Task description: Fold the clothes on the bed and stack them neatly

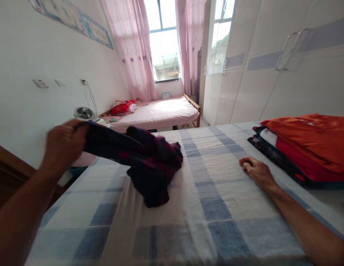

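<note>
My left hand (65,142), a little blurred, is closed on one end of a dark garment (158,159) with magenta patches. That end is lifted to the left above the bed, while the rest lies bunched on the blue-and-white checked sheet (183,207). Its folds hide what kind of garment it is. Over on the right, my right hand (255,170) is at the sheet with its fingers curled in and nothing visible in them. Just beyond it is a stack of folded clothes (313,147), with an orange garment on top and red, white and dark ones below.
Past the far edge of the sheet stands a second bed (163,112) with a pink cover and red cloth. A small fan (85,113) is at the left wall. White wardrobes (272,85) line the right side; pink curtains (133,48) frame the window.
</note>
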A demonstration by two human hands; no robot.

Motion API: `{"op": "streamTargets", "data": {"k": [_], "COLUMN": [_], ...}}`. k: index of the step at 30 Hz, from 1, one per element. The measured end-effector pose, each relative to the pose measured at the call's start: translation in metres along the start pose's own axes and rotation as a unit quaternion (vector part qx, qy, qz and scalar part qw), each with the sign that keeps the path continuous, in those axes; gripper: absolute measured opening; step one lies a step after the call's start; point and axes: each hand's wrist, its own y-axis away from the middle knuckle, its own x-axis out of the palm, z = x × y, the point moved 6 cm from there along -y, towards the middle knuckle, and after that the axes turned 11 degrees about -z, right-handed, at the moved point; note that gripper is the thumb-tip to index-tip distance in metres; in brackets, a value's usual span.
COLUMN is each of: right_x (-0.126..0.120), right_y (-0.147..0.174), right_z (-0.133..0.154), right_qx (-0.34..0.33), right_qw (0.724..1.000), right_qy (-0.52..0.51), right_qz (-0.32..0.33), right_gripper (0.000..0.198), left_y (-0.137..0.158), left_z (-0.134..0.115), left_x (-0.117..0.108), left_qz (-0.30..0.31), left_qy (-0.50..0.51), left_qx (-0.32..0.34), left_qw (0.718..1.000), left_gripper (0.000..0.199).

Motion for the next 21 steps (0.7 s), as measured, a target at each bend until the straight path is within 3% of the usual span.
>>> {"op": "streamTargets", "data": {"k": [1,2,3,4,5,7,8,10,12,15,18,21], "right_x": [-0.001,-0.001,0.000,0.001,0.003,0.005,0.005,0.005,0.005,0.003,0.002,0.002], "right_y": [0.000,0.000,0.000,0.000,-0.001,-0.001,-0.002,-0.002,-0.002,-0.002,0.000,0.001], "right_z": [0.001,0.000,0.000,-0.001,-0.002,-0.004,-0.005,-0.005,-0.005,-0.004,-0.002,-0.001], "right_qx": [0.002,0.006,0.010,0.013,0.016,0.012,0.009,-0.001,-0.010,-0.016,-0.019,-0.022], "right_qw": [1.000,1.000,1.000,1.000,1.000,1.000,1.000,1.000,1.000,1.000,1.000,1.000], "right_qy": [0.002,0.003,0.000,-0.004,-0.009,-0.014,-0.012,-0.002,0.004,0.001,0.007,0.006], "right_qz": [-0.002,-0.002,0.001,0.005,0.010,0.015,0.013,0.006,0.000,-0.002,-0.004,0.001], "right_gripper": [0.022,0.022,0.022,0.022,0.022,0.022,0.022,0.022,0.022,0.023,0.023,0.022], "left_y": [-0.004,-0.002,0.004,0.015,0.034,0.081,0.103,0.135,0.149,0.145,0.115,0.063], "left_z": [0.008,0.013,0.015,0.013,0.006,-0.005,-0.007,-0.009,-0.012,-0.023,-0.026,-0.010], "left_x": [-0.013,-0.018,-0.014,-0.002,0.018,0.050,0.063,0.081,0.090,0.098,0.095,0.067], "left_qz": [-0.070,-0.091,-0.064,-0.002,0.117,0.267,0.320,0.365,0.369,0.372,0.355,0.251], "left_qy": [-0.003,0.003,0.015,0.030,0.048,0.080,0.081,0.056,0.007,-0.049,-0.057,-0.074], "left_qx": [-0.038,-0.060,-0.063,-0.046,0.001,0.067,0.081,0.084,0.082,0.095,0.088,0.072], "left_qw": [0.997,0.994,0.996,0.998,0.992,0.958,0.940,0.926,0.926,0.922,0.929,0.963], "left_gripper": [0.046,0.048,0.051,0.052,0.055,0.057,0.065,0.084,0.094,0.078,0.052,0.044]}}
